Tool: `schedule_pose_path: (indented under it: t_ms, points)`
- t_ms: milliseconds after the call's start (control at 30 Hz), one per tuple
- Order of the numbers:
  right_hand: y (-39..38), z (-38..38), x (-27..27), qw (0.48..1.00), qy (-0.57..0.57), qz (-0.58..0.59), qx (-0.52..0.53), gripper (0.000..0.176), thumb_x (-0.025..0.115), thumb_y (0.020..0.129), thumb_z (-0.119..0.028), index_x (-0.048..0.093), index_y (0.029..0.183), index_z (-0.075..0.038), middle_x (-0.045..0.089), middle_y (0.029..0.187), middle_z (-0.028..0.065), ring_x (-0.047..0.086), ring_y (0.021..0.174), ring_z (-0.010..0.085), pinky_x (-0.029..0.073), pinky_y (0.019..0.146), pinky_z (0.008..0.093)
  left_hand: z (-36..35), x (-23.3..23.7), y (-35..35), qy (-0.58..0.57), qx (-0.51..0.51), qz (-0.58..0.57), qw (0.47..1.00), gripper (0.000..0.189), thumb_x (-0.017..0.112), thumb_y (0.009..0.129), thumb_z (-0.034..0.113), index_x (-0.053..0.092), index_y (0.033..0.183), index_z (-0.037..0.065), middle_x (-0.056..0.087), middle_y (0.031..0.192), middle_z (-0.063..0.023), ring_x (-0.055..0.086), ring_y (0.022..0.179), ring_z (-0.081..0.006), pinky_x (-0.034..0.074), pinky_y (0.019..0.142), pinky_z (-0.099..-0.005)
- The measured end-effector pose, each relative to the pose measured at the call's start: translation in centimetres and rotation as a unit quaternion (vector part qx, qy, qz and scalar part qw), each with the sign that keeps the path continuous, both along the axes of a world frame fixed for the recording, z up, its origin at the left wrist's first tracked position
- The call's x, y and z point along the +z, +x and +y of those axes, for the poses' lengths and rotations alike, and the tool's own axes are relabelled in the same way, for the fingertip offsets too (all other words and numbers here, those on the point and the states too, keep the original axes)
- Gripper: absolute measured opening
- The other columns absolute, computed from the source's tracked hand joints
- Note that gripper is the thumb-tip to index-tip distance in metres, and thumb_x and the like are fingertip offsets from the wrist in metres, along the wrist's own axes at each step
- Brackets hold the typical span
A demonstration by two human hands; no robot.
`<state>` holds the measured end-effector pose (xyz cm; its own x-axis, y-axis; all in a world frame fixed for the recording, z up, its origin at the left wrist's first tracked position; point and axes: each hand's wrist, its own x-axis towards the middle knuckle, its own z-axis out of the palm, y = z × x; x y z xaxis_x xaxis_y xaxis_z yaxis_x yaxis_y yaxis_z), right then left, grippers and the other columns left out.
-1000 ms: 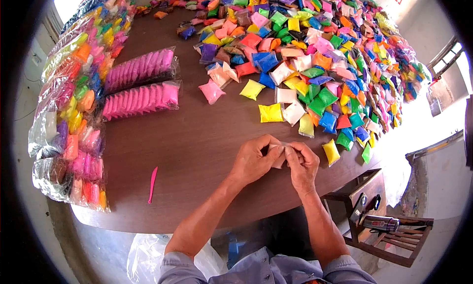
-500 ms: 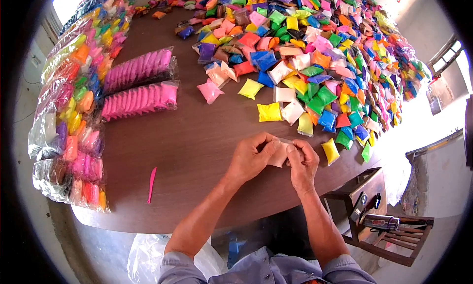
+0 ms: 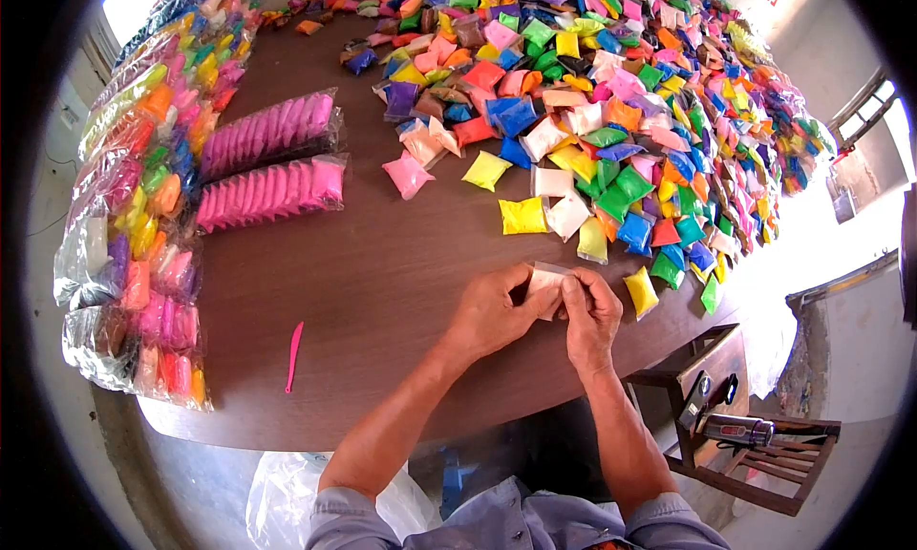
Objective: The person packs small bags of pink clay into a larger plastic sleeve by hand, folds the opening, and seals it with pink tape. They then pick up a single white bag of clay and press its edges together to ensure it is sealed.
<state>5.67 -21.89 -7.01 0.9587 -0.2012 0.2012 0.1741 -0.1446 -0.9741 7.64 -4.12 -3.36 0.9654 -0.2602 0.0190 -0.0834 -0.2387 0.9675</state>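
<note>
A small clear packet with pale pinkish filling [image 3: 546,285] is pinched between my two hands above the table's near right part. My left hand [image 3: 492,309] grips its left side, thumb laid along it. On the other side my right hand [image 3: 591,313] holds the right edge between thumb and curled fingers. Just right of that hand lies a yellow packet [image 3: 641,293]. Beyond my fingers are another yellow packet [image 3: 522,217] and a pale yellow one [image 3: 592,241]. A pink plastic knife [image 3: 295,357] lies on the table to the left of my forearm.
A large heap of coloured packets [image 3: 611,120] covers the far right of the brown table [image 3: 382,264]. Two clear bags of pink packets [image 3: 272,195] lie at left, beside stacked mixed bags [image 3: 143,225]. A wooden stool [image 3: 726,407] bearing a metal flask [image 3: 735,429] stands at right.
The packet has turned slightly in my hands, and its clear upper edge now shows more. Both hands have shifted only a little; everything on the table has stayed put.
</note>
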Motion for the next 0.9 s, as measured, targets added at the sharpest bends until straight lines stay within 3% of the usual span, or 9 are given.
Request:
schedule_pose_path:
  t_ms: [200,267,300,367,467,567,900]
  points:
    - [-0.2,0.5,0.8,1.000,-0.006,0.006,0.020,0.013,0.066,0.106,-0.008,0.070,0.116,0.001,0.062,0.087,-0.0055,0.054,0.074,0.0005,0.045,0.063,0.0188,-0.1,-2.2,0.4,0.033,0.014,-0.039,0.999,0.026,0.076,0.100,0.024,0.072,0.103,-0.001,0.074,0.081,-0.0151,0.066,0.070,-0.0169,0.054,0.065,-0.0346]
    - [-0.2,0.5,1.0,1.000,-0.016,0.009,0.018,0.014,0.065,0.107,-0.008,0.069,0.117,0.001,0.062,0.088,-0.0057,0.053,0.075,0.0006,0.045,0.064,0.0187,-0.5,-2.8,0.3,-0.087,0.032,-0.047,0.995,0.027,0.077,0.099,0.024,0.071,0.107,-0.001,0.074,0.085,-0.0162,0.066,0.071,-0.0158,0.054,0.066,-0.0343]
    - [-0.2,0.3,1.0,0.999,-0.027,0.007,0.044,0.015,0.064,0.107,-0.009,0.069,0.118,0.001,0.062,0.089,-0.0057,0.053,0.076,0.0004,0.045,0.064,0.0190,-0.5,-2.9,0.4,-0.087,0.031,-0.046,0.995,0.027,0.077,0.099,0.024,0.071,0.107,-0.001,0.074,0.085,-0.0162,0.066,0.071,-0.0158,0.054,0.066,-0.0343]
    - [-0.2,0.1,0.7,0.997,-0.037,0.006,0.071,0.016,0.064,0.108,-0.010,0.069,0.118,0.001,0.061,0.089,-0.0057,0.053,0.077,0.0003,0.045,0.065,0.0192,-0.2,-2.6,0.6,-0.109,0.016,-0.014,0.994,0.029,0.079,0.098,0.025,0.074,0.111,-0.001,0.074,0.089,-0.0041,0.063,0.079,-0.0071,0.053,0.069,-0.0287]
    - [-0.1,0.1,0.0,0.999,0.001,0.002,0.053,0.017,0.064,0.108,-0.013,0.069,0.117,0.000,0.061,0.087,-0.0062,0.052,0.075,0.0002,0.044,0.064,0.0188,0.1,-1.0,0.3,-0.017,0.007,0.000,1.000,0.029,0.079,0.098,0.024,0.075,0.112,-0.001,0.075,0.091,-0.0047,0.064,0.080,-0.0079,0.054,0.070,-0.0286]
    - [-0.1,0.3,0.5,0.999,0.014,0.009,0.028,0.018,0.065,0.108,-0.015,0.069,0.117,0.000,0.060,0.084,-0.0067,0.052,0.074,-0.0001,0.043,0.064,0.0181,-0.2,-1.2,0.1,-0.073,0.015,0.018,0.997,0.029,0.079,0.097,0.024,0.075,0.112,-0.001,0.075,0.090,-0.0044,0.062,0.078,-0.0081,0.053,0.068,-0.0292]
    - [0.2,0.3,-0.1,0.998,-0.049,-0.010,0.025,0.019,0.065,0.109,-0.014,0.069,0.120,0.001,0.064,0.089,-0.0050,0.056,0.074,0.0000,0.045,0.061,0.0191,0.1,-2.1,0.6,-0.076,0.026,-0.011,0.997,0.025,0.077,0.098,0.022,0.073,0.106,-0.001,0.071,0.084,-0.0042,0.059,0.074,-0.0098,0.050,0.064,-0.0313]
